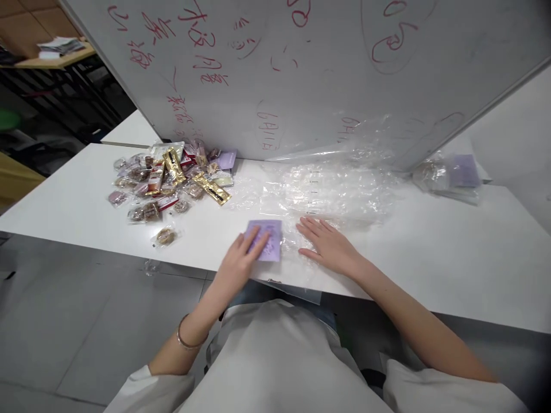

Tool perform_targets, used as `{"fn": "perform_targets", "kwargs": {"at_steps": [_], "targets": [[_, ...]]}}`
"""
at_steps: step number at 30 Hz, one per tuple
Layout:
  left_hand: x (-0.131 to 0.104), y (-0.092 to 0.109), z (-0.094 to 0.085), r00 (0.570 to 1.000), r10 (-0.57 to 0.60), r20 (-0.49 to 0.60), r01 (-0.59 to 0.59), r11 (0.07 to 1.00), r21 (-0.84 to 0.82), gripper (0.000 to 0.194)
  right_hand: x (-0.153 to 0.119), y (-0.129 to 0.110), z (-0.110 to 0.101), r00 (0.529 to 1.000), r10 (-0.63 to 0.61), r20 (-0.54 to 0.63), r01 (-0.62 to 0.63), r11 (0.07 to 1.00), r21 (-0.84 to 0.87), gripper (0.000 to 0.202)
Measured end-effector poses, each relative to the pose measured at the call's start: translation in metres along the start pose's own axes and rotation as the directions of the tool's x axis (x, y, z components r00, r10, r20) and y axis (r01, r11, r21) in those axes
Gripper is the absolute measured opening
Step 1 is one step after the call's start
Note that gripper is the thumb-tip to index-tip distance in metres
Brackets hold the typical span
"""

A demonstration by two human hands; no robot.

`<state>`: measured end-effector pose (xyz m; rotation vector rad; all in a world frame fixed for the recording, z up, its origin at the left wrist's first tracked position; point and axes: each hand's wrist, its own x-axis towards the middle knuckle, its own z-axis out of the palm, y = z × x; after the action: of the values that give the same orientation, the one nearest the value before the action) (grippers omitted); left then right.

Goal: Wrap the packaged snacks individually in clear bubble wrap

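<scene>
My left hand (241,258) rests its outstretched fingers on a purple card-like packet (272,245) near the table's front edge. It presses from above, not wrapped round the packet. My right hand (329,245) lies flat, fingers spread, on the near edge of the clear plastic bags (340,192). These crinkled bags spread across the middle of the table up to the whiteboard. To the left is a pile of wrapped snacks, with gold sachets (213,189) and a red-and-brown packet (155,178) among them. One wrapped round cookie (165,236) lies apart, nearer the front edge.
A whiteboard (301,80) with red writing stands upright along the back of the white table (451,258). At the right end, a clear bag (434,175) holds snacks and a purple packet (465,170). Another table (64,59) with papers is at far left.
</scene>
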<state>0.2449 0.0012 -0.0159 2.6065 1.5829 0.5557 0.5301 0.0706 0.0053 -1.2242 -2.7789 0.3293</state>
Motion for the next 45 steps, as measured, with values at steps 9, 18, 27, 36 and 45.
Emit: {"fn": "perform_targets", "kwargs": {"at_steps": [9, 18, 27, 36, 45], "targets": [[-0.033, -0.082, -0.053, 0.915, -0.403, -0.022, 0.403, 0.915, 0.001, 0.061, -0.003, 0.01, 0.014, 0.999, 0.003, -0.035, -0.004, 0.999, -0.036, 0.065], [-0.046, -0.095, -0.047, 0.694, -0.646, -0.319, 0.704, 0.702, 0.11, 0.049, -0.003, 0.007, 0.015, 0.999, 0.005, -0.054, -0.006, 1.0, -0.017, 0.063], [0.024, 0.041, 0.025, 0.963, 0.212, 0.165, -0.225, 0.972, 0.063, 0.056, -0.014, -0.008, 0.0, 0.983, -0.008, -0.186, 0.012, 1.0, 0.021, 0.055], [0.021, -0.014, -0.013, 0.99, -0.125, -0.061, 0.12, 0.99, -0.075, 0.041, -0.031, -0.045, 0.028, 0.944, -0.139, -0.299, 0.167, 0.983, 0.069, 0.038], [0.034, -0.153, -0.046, 0.693, -0.708, -0.137, 0.702, 0.62, 0.351, 0.047, -0.031, -0.038, 0.021, 0.946, -0.071, -0.315, 0.114, 0.986, 0.12, 0.027]]}}
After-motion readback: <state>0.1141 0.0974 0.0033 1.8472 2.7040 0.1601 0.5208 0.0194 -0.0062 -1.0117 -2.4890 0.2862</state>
